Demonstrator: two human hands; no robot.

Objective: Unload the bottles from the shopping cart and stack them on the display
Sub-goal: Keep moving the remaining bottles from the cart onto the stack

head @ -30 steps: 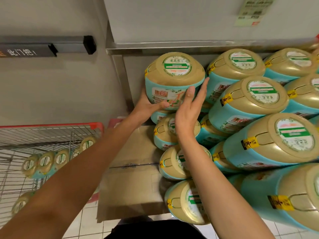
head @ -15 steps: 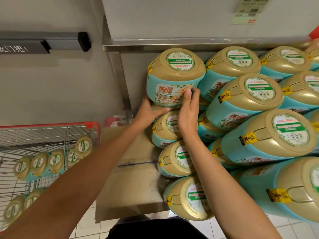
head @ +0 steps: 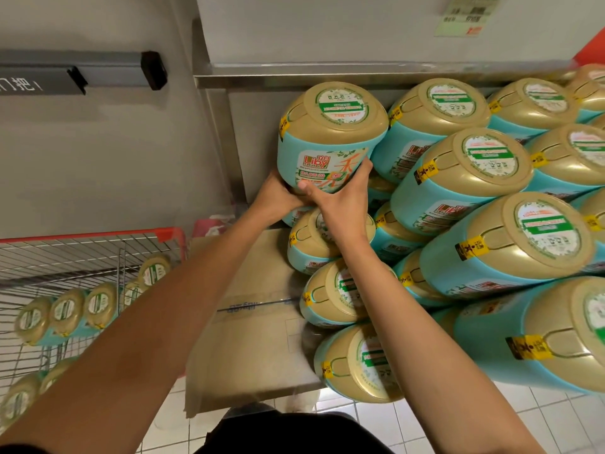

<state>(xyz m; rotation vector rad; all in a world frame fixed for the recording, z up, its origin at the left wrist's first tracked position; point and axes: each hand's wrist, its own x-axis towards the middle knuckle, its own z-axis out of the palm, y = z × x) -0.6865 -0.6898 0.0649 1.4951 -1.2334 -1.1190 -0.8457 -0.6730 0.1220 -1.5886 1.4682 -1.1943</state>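
Your right hand [head: 337, 194] has dropped from lying flat against the front of the top bottle [head: 330, 139] to cupping its lower end, thumb across the label and fingers curled round the far side. The bottle has also turned, so its red logo now faces you. Your left hand [head: 278, 196] grips the same lower end just beside the right, touching it; most of its fingers are hidden behind the bottle.

The bottle sits directly above both hands, at the left end of the stacked bottles [head: 458, 178] and just under the metal shelf edge [head: 327, 72]. Its gold cap points up toward you and its base points down into your palms, so the long axis runs from your hands up to the cap, leaning a little to the right.

To finish this step well, square the base on the bottle under your right wrist [head: 314, 240], press the side against its right-hand neighbour, and let go one hand at a time. More bottles wait in the shopping cart [head: 163, 234], off beyond your left forearm.
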